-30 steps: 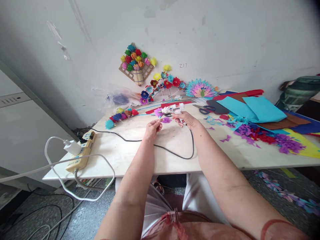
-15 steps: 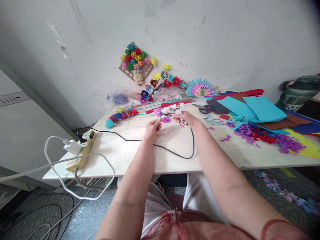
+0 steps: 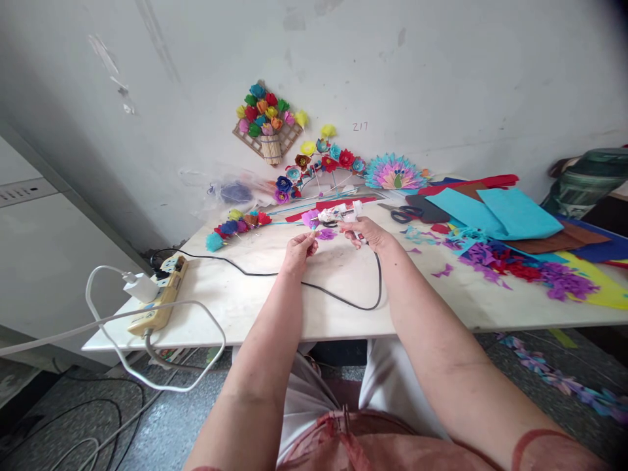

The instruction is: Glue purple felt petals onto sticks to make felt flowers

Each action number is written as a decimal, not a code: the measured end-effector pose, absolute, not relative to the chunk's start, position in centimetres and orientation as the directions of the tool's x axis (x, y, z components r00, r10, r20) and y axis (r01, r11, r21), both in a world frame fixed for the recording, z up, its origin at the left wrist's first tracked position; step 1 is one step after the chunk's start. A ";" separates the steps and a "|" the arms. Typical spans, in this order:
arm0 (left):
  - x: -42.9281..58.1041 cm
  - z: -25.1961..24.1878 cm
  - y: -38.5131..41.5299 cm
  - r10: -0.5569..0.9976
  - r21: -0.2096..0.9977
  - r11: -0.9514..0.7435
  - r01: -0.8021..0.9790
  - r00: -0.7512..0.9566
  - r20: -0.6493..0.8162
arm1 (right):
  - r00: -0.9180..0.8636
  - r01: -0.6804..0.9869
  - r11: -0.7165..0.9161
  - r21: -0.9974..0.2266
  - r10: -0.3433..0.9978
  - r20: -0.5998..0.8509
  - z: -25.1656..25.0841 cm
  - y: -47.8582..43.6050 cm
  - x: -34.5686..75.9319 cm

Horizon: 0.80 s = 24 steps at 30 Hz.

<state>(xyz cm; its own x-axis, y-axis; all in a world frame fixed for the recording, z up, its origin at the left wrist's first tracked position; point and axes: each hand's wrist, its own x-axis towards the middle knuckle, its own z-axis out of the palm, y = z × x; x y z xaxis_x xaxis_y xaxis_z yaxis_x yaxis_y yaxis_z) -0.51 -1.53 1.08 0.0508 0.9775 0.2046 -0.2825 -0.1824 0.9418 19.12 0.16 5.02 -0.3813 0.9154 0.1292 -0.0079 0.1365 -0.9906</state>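
Observation:
My right hand (image 3: 363, 232) is wrapped round the handle of a white hot glue gun (image 3: 337, 214), whose nozzle points left. Thumb and fingers of my left hand (image 3: 300, 248) are pinched together just below the nozzle. A tiny bluish-green tip shows at those fingertips; the rest of what they hold is hidden. Right behind the nozzle is a purple crepe paper piece (image 3: 309, 218); whether it touches my left fingers I cannot tell. Another purple paper piece (image 3: 327, 233) lies on the table between my hands.
The gun's black cord (image 3: 338, 301) loops across the table (image 3: 260, 307) to a power strip (image 3: 159, 307) at left. Small paper flowers (image 3: 240, 226) lie behind my left hand. Scissors (image 3: 405, 213), blue paper sheets (image 3: 520, 212) and purple scraps (image 3: 569, 281) spread to the right.
My left fingertips have risen very slightly toward the nozzle, and a bluish-green tip now shows at them. My right hand and the glue gun stay almost in place.

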 end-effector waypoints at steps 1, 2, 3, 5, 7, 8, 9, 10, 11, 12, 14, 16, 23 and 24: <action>-0.5 1.1 -1.5 0.977 0.944 -0.185 -0.272 0.052 0.207 | -0.372 -0.012 0.133 -0.991 0.919 0.128 5.0 0.1 19.1; -0.5 1.1 -1.5 0.977 0.948 -0.187 -0.258 0.051 0.207 | -0.359 -0.018 0.131 -0.991 0.924 0.129 5.1 0.1 19.1; -0.4 1.1 -1.6 0.978 0.952 -0.187 -0.242 0.048 0.204 | -0.344 -0.025 0.132 -0.991 0.930 0.133 5.1 0.1 19.1; -0.4 1.2 -1.6 0.980 0.961 -0.183 -0.206 0.037 0.194 | -0.314 -0.043 0.139 -0.989 0.938 0.146 5.1 0.0 19.1; -0.3 1.2 -1.6 0.982 0.968 -0.182 -0.174 0.020 0.188 | -0.300 -0.069 0.144 -0.987 0.941 0.158 5.1 0.1 19.2; -0.3 1.2 -1.6 0.982 0.969 -0.185 -0.162 0.010 0.189 | -0.302 -0.083 0.147 -0.986 0.939 0.166 5.1 0.2 19.2; -0.3 1.2 -1.6 0.982 0.970 -0.188 -0.153 -0.002 0.190 | -0.309 -0.096 0.153 -0.984 0.935 0.175 5.1 0.2 19.3; -0.3 1.2 -1.5 0.981 0.970 -0.192 -0.146 -0.016 0.192 | -0.318 -0.108 0.159 -0.981 0.930 0.186 5.1 0.3 19.4; -0.3 1.1 -1.5 0.981 0.971 -0.195 -0.140 -0.031 0.192 | -0.328 -0.116 0.166 -0.979 0.924 0.196 5.0 0.3 19.4; -0.3 1.1 -1.4 0.980 0.971 -0.195 -0.135 -0.048 0.191 | -0.339 -0.121 0.171 -0.978 0.919 0.203 5.0 0.4 19.5; -0.3 1.1 -1.3 0.980 0.973 -0.192 -0.131 -0.085 0.182 | -0.357 -0.122 0.177 -0.977 0.910 0.210 5.0 0.4 19.5; -0.3 1.1 -1.2 0.978 0.974 -0.183 -0.134 -0.124 0.167 | -0.367 -0.115 0.181 -0.977 0.906 0.211 5.1 0.3 19.6; -0.2 1.1 -1.2 0.970 0.975 -0.180 -0.134 -0.186 0.153 | -0.382 -0.045 0.205 -0.978 0.901 0.207 5.4 -0.1 19.5; -0.2 1.1 -1.2 0.970 0.974 -0.181 -0.135 -0.190 0.154 | -0.381 -0.034 0.207 -0.978 0.902 0.204 5.4 -0.2 19.5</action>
<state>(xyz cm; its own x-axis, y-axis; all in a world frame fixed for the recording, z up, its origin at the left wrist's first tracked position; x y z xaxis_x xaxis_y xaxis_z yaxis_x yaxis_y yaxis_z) -0.22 -1.24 1.15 -0.1898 0.9697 0.1537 -0.1347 -0.1808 0.9743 19.51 -0.16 5.42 -0.3813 0.9016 0.2042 -0.0343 0.2069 -0.9778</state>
